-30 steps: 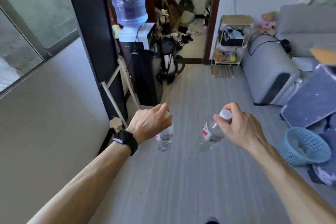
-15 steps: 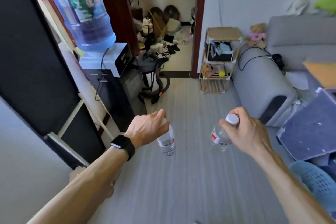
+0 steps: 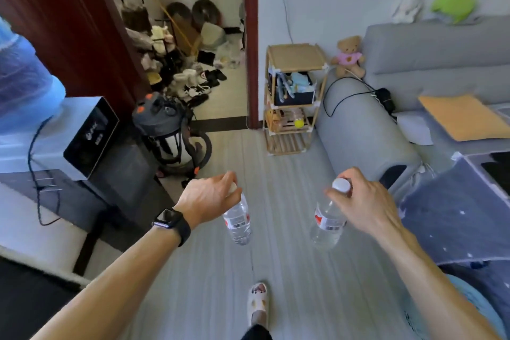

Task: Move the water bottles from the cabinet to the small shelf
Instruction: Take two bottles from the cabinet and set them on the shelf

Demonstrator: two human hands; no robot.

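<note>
My left hand (image 3: 209,199) grips a clear water bottle (image 3: 239,222) by its neck, and the bottle hangs down over the grey floor. My right hand (image 3: 364,201) holds a second clear bottle (image 3: 327,226) by its white cap; that bottle tilts slightly. Both carry red and white labels. Ahead, a small wooden shelf (image 3: 295,56) stands against the wall beside the doorway, its top board bare, a dark bin of cloth on the middle level and small items below.
A water dispenser (image 3: 85,135) with a blue jug stands at left, a vacuum cleaner (image 3: 168,135) beyond it. A grey sofa (image 3: 367,130) with a teddy bear lies right of the shelf. A blue blanket covers the near right. My slippered foot (image 3: 258,301) is on the floor.
The view has advanced into the room and the shelf is nearer and more central. Both hands still carry their bottles in the same grip. A slippered foot has come into sight.
</note>
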